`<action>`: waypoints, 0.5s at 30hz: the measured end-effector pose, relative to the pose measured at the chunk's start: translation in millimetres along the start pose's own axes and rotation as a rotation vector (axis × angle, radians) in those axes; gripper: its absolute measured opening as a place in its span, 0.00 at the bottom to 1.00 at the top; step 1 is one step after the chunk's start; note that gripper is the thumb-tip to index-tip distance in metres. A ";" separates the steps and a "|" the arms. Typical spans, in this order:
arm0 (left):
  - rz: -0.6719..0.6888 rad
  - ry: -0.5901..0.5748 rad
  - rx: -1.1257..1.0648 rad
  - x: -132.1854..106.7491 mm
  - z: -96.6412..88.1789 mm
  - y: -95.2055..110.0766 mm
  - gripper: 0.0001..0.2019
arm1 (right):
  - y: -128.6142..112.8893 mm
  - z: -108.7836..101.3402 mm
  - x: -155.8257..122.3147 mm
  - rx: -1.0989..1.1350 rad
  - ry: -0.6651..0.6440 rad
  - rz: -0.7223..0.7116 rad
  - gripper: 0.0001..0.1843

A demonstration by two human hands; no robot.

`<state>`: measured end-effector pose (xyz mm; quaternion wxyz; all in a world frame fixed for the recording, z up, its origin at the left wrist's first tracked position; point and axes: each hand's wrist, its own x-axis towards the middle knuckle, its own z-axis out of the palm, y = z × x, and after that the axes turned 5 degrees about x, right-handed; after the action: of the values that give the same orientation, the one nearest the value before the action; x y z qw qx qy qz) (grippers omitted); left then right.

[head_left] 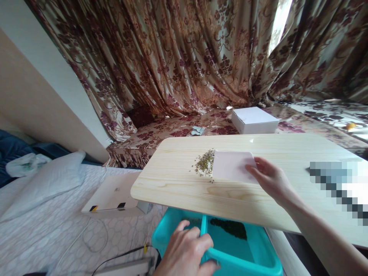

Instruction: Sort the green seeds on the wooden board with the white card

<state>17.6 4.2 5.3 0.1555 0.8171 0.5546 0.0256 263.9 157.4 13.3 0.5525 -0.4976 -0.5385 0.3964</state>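
Observation:
My right hand (pixel 268 176) pinches the right edge of a thin white sheet (pixel 231 166), which looks like a small plastic board, low over the light wooden table. At the sheet's left edge lies a loose heap of small green beans or seeds (pixel 205 163) mixed with white grains; a few are scattered around it. Below the table's near edge, my left hand (pixel 186 249) is closed over the front rim of a turquoise bin (pixel 244 255) by its divider. Dark green matter (pixel 230 228) lies in the bin's right compartment. My hand hides much of the left compartment.
The wooden table (pixel 172 184) overhangs the bin's far part. Behind it, a white box (pixel 255 119) and a small packet (pixel 197 130) rest on a patterned ledge. At left, a flat carton (pixel 112 193) and cables lie on the bed (pixel 71 191). A pixelated patch covers the right side.

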 end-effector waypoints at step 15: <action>0.006 -0.018 0.028 -1.3 -4.2 0.5 0.10 | 2.6 -1.3 -3.6 -0.044 0.030 0.006 0.11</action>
<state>16.7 3.8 9.6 0.1489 0.8210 0.5510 0.0107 265.0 154.2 10.1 0.5483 -0.5171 -0.5371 0.3788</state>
